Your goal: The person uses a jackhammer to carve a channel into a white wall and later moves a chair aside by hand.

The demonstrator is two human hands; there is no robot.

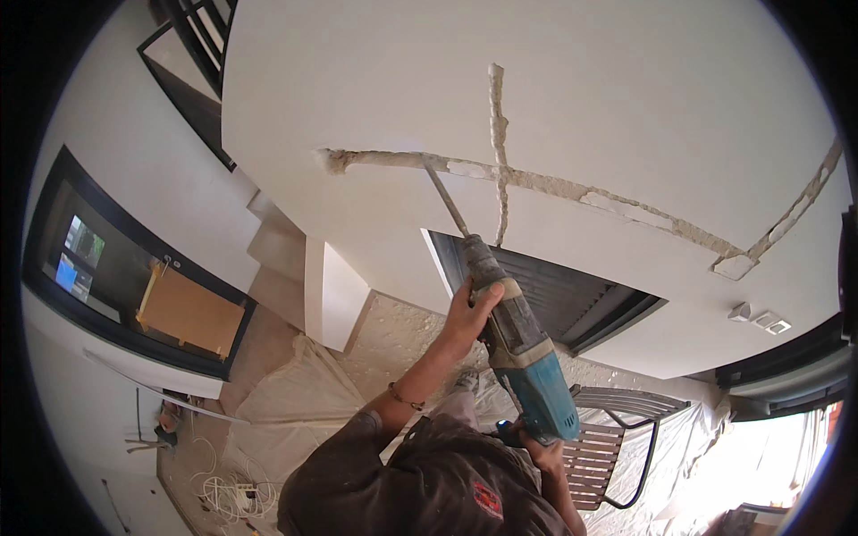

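- Here's the white wall (pixel 626 116), scored by a long, rough horizontal groove (pixel 384 159), and a vertical groove (pixel 498 116) cuts straight across it.
- Just below that crossing sits a dark recess (pixel 581 299), partly hidden behind the tool; over to the right, white wall sockets (pixel 770 322) sit beneath the groove's far end.
- Down on the floor, crumpled plastic sheeting (pixel 295 393) spreads wide, a slatted chair (pixel 608 456) stands close by the tool's rear on the right, and a white cable (pixel 219 491) lies coiled at lower left.
- Now the grip: the left hand (pixel 472 314) is wrapped firmly around the front of the power hammer (pixel 534 380), just behind its nose.
- The right hand (pixel 543 456) is closed at the rear end, its fingers partly hidden.
- So the tool slants between both hands, up and leftward, its chisel (pixel 447 198) reaching past the left hand, tip at the horizontal groove.
- And what a look: teal housing behind, dusty grey and black forward, then a long, slim, straight metal shaft.
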